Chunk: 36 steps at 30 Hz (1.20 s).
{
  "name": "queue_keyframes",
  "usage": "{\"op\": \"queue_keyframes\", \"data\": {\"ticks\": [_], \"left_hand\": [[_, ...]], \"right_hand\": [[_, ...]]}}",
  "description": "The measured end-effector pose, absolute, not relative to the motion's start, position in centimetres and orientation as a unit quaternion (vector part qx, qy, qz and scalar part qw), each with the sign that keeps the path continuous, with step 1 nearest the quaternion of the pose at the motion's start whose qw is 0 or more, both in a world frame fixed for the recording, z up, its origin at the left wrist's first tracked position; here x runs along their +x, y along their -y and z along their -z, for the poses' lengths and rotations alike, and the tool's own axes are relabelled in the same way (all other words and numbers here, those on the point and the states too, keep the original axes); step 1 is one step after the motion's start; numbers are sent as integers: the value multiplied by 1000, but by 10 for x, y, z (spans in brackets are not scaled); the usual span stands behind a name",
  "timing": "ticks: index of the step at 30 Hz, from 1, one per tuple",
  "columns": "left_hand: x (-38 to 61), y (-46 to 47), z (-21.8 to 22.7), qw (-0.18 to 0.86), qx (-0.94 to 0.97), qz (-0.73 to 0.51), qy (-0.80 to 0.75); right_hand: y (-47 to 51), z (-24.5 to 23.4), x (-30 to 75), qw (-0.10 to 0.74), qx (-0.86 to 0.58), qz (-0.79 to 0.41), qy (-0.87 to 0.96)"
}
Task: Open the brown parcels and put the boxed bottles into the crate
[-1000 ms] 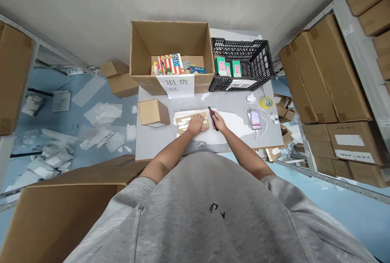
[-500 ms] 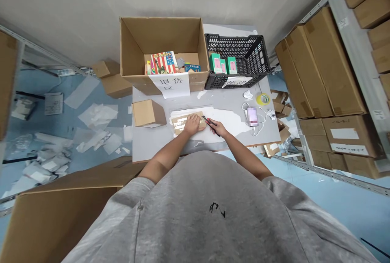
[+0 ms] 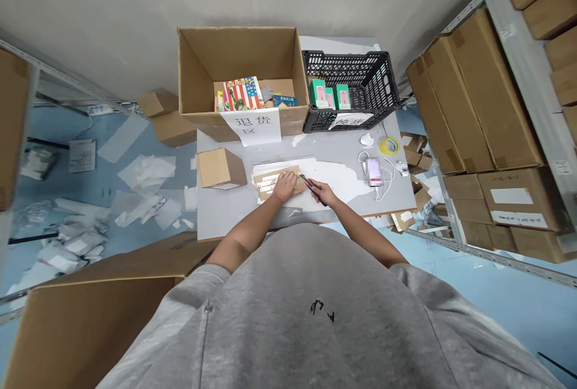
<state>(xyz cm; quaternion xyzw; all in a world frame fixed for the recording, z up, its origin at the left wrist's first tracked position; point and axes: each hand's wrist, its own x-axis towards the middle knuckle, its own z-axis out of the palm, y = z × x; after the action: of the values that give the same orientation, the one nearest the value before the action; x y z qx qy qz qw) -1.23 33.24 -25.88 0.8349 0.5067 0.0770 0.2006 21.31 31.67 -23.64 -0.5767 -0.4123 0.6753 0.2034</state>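
A flat kraft-brown cardboard mailer (image 3: 270, 187) with white printed labels lies on a white sheet (image 3: 338, 181) on the grey desk (image 3: 225, 216). Its long axis runs left to right, with the right end tilted slightly up. The person's left hand (image 3: 285, 186) presses palm-down on the mailer, its grip open and its fingers pointing toward the mailer's right end. The right hand (image 3: 322, 192) clenches a slim black-and-red box cutter (image 3: 312, 189), whose tip points up and left, just at the mailer's right edge.
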Motion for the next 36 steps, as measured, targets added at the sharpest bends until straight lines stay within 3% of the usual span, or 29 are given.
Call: {"op": "queue_keyframes", "data": {"ticks": [13,18,24,28,36], "left_hand": [[-9,-339,250,194,799,-104,-560],[-19,-326,241,197,794,-117,-563],[-70,-281,242,183,749,-88,-631],[-93,-260,248,184,714,-82,-670],[-97,-243,266,277,609,-166,-724]], "right_hand": [[-304,236,229,197,-587,-657,429],[-311,247,238,214,-648,-581,444],[-331,275,230,66,-719,-421,548],[-341,292,222,-7,-726,-396,562],[-343,300,212,22,-748,-359,558]]}}
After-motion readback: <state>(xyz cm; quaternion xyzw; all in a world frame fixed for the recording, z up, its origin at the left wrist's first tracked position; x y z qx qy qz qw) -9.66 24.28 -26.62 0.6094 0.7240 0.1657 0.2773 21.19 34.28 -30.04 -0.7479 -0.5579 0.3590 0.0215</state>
